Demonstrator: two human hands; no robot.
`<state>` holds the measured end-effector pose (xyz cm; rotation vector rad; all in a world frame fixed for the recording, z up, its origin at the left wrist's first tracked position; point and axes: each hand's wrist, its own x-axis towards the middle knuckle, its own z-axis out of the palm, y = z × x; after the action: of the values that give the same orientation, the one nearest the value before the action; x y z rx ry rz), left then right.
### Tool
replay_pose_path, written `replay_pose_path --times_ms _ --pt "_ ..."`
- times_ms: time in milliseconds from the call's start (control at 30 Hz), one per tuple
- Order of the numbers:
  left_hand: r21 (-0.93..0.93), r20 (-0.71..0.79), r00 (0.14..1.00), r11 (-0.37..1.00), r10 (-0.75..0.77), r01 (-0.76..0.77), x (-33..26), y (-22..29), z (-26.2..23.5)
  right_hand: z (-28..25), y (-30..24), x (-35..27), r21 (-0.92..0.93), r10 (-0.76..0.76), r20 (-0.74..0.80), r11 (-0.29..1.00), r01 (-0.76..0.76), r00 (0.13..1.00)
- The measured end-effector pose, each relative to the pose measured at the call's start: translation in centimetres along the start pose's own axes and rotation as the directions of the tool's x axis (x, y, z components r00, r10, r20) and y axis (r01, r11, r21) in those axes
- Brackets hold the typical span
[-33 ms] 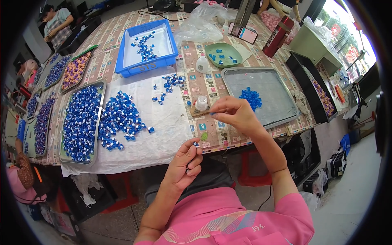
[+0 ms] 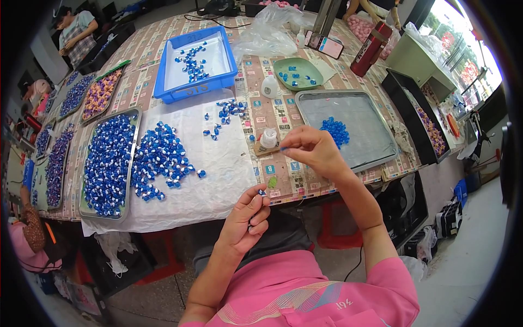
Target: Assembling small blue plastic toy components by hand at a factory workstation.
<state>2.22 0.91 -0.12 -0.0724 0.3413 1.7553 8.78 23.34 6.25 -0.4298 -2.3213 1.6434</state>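
**Pinched on both sides**

At lower centre, our left hand point(image 2: 244, 219) is closed on a blue-and-white piece point(image 2: 262, 193). At centre, our right hand point(image 2: 311, 148) pinches a tiny blue bit point(image 2: 283, 149) just beside the jar point(image 2: 268, 138) on the desk point(image 2: 253, 82). We have blue beads point(image 2: 333, 132) in the metal tray point(image 2: 362, 113) at right.

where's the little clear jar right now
In the head view, the little clear jar stands near the picture's centre, just left of the right hand, with the white bottle farther back behind it.
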Motion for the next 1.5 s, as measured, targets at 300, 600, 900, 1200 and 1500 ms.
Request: replay_pose_path --times_ms 300,600,900,1200,1500 --pt "-0.058 -0.064 0.998 0.998 0.022 -0.026 -0.6 1.0 -0.2 1.6 -0.8 3.9 -0.402 -0.247 -0.085 0.895 0.194 0.965" --pt "-0.034 -0.085 0.996 0.999 0.010 -0.013 -1.3 2.4 -0.5 3.1 -1.1 5.8 -0.485 -0.287 -0.019 0.840 0.242 0.958" --pt "-0.052 -0.075 0.997 0.998 0.016 -0.020 -0.9 2.6 -1.3 4.2 -2.2 3.0 -0.428 -0.313 -0.030 0.862 0.271 0.949" --pt "0.008 -0.088 0.996 1.000 0.026 -0.026 -0.2 1.4 -1.0 5.5 -2.4 -2.3 -0.165 -0.238 0.146 0.951 0.261 0.960" --pt "0.060 -0.119 0.992 0.998 0.029 -0.022 0.0 0.4 -0.5 4.7 -2.0 -3.2 -0.129 -0.184 0.179 0.969 0.209 0.966"
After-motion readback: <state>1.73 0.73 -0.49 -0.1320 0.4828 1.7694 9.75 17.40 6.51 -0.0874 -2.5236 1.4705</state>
